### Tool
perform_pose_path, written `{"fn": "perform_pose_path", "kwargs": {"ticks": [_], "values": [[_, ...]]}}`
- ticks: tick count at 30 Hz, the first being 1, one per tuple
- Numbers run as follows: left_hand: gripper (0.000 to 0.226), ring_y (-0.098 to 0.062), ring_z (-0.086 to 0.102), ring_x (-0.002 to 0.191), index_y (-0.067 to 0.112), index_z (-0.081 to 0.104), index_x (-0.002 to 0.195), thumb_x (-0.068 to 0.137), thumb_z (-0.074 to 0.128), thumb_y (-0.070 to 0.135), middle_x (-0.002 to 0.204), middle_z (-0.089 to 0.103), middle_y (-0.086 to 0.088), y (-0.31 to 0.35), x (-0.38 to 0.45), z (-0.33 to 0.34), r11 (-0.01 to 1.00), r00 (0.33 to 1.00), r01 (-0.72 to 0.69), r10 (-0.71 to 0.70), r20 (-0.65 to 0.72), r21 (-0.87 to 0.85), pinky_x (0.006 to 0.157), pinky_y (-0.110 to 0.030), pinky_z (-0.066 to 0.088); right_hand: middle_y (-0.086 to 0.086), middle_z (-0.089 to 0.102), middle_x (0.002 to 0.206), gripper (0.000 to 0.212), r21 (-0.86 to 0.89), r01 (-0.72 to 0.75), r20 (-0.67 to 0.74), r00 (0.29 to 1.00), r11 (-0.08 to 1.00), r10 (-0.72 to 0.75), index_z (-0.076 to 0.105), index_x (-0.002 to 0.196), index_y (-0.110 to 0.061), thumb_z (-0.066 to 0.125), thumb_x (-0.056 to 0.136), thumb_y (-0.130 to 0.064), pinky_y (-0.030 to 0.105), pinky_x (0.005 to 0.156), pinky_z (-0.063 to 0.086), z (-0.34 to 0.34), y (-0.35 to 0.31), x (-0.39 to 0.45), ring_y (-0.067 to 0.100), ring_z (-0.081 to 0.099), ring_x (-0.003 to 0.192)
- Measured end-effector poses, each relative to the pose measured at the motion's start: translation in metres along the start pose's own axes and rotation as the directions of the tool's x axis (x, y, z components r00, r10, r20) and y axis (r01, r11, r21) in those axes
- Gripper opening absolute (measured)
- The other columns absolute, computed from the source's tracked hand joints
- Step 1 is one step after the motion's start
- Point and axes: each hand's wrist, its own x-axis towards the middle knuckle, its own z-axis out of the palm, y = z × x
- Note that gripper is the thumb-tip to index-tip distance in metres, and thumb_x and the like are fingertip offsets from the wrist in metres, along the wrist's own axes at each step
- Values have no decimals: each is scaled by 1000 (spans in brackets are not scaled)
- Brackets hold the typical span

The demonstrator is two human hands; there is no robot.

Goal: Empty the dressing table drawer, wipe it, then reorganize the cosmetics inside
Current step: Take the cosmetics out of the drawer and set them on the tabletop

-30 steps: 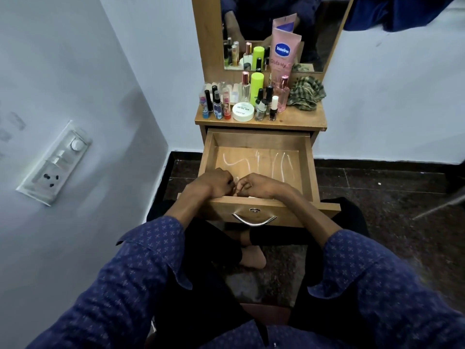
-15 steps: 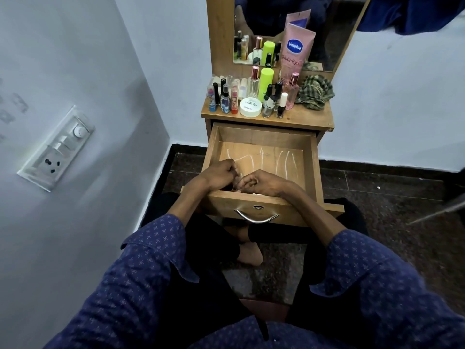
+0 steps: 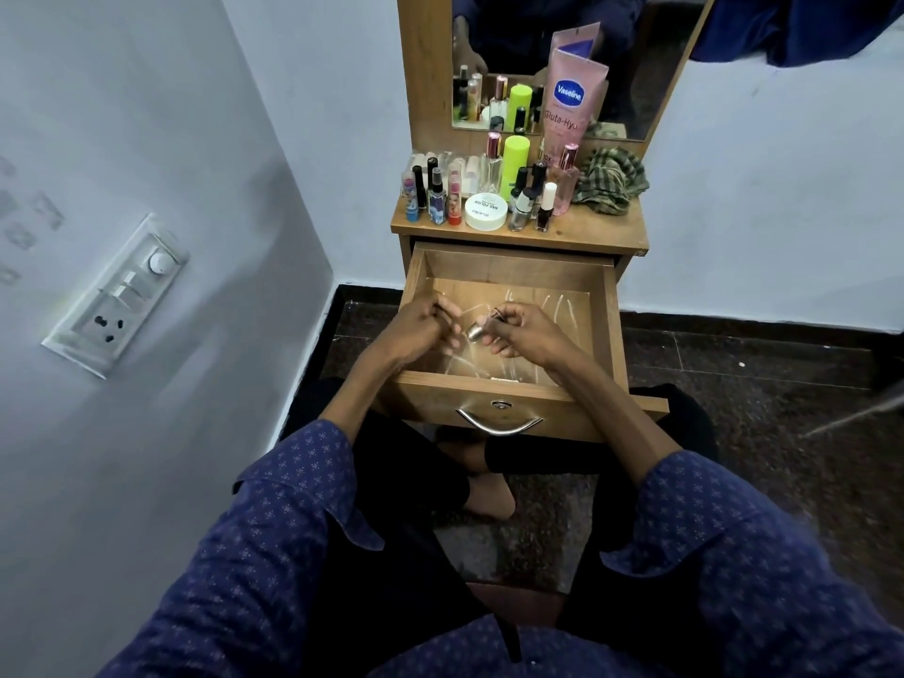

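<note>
The wooden drawer of the dressing table stands pulled out, with a clear plastic liner on its bottom. Both hands hover over its front half. My right hand pinches a small silvery bottle and a thin dark item. My left hand is just left of it with its fingers curled; I cannot tell whether it holds anything. On the tabletop stand several cosmetics: a pink Vaseline tube, a green bottle, a white jar, small nail polish bottles and lip balms.
A crumpled checked cloth lies at the tabletop's right end, below the mirror. A wall with a switchboard runs close on the left. My crossed legs and bare foot sit under the drawer front on the dark floor.
Both hands have lifted from the drawer's front inner edge and moved slightly apart. The small silvery bottle now shows in my right hand. The camera has shifted.
</note>
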Motion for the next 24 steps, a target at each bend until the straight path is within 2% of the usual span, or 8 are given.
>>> {"fn": "perform_pose_path", "kwargs": {"ticks": [2, 4, 6, 12, 15, 18, 21, 24], "values": [[20, -24, 72, 83, 3, 63, 112, 110, 43, 3, 97, 73, -17, 0, -1, 9, 986, 988, 44, -66, 138, 161, 71, -29, 60, 3, 72, 74, 23, 19, 19, -129, 992, 1000, -17, 71, 102, -4, 72, 99, -27, 18, 55, 47, -4, 3, 0, 5, 61, 55], [27, -18, 73, 90, 10, 72, 105, 111, 46, 13, 101, 79, -8, 1, 1, 15, 946, 945, 62, -159, 287, 317, 79, -26, 54, -3, 71, 68, 25, 48, 56, -229, 972, 997, -43, 72, 101, -5, 73, 98, -30, 16, 55, 47, -7, 2, -3, 5, 60, 55], [30, -12, 70, 99, 14, 77, 107, 112, 49, 23, 107, 79, 0, 6, 3, 19, 912, 908, 50, -211, 361, 406, 87, -25, 49, -5, 72, 68, 24, 51, 109, -307, 947, 993, -88, 71, 99, -7, 75, 96, -31, 16, 55, 49, -8, -1, -7, 4, 60, 56], [35, -17, 70, 112, 6, 71, 128, 113, 41, 17, 124, 77, -7, 27, 3, 52, 966, 869, 63, -176, 463, 249, 83, -18, 54, -3, 77, 79, 19, -148, 185, -447, 864, 972, -233, 76, 89, -20, 75, 91, -39, 31, 70, 54, -26, -15, -14, 6, 65, 69], [37, -24, 68, 117, 1, 67, 135, 114, 40, 15, 134, 72, -15, 34, 8, 84, 971, 848, 22, -143, 511, 236, 85, -19, 51, -7, 74, 77, 24, -215, 205, -493, 821, 955, -287, 74, 92, -22, 76, 88, -45, 32, 68, 54, -52, -28, -13, 7, 67, 70], [36, -17, 67, 112, 4, 67, 135, 114, 42, 19, 134, 71, -14, 42, 9, 112, 967, 830, -37, -110, 547, 251, 82, -18, 50, -5, 70, 75, 31, -275, 195, -555, 768, 942, -320, 75, 93, -17, 78, 83, -46, 34, 66, 49, -83, -46, -2, 16, 64, 69], [35, -19, 68, 108, 2, 66, 135, 114, 43, 17, 130, 72, -17, 42, 11, 123, 974, 855, -37, -86, 512, 225, 77, -19, 51, -3, 67, 76, 28, -366, 168, -578, 730, 915, -365, 73, 95, -12, 80, 85, -37, 32, 65, 43, -109, -63, 11, 12, 60, 70], [33, -16, 69, 102, 6, 70, 130, 111, 45, 17, 123, 76, -11, 38, 12, 115, 986, 917, -24, -43, 398, 162, 76, -22, 51, -3, 60, 70, 30, -418, 150, -561, 733, 896, -385, 69, 89, -3, 81, 87, -30, 32, 63, 38, -120, -78, 26, 11, 51, 65]]}}
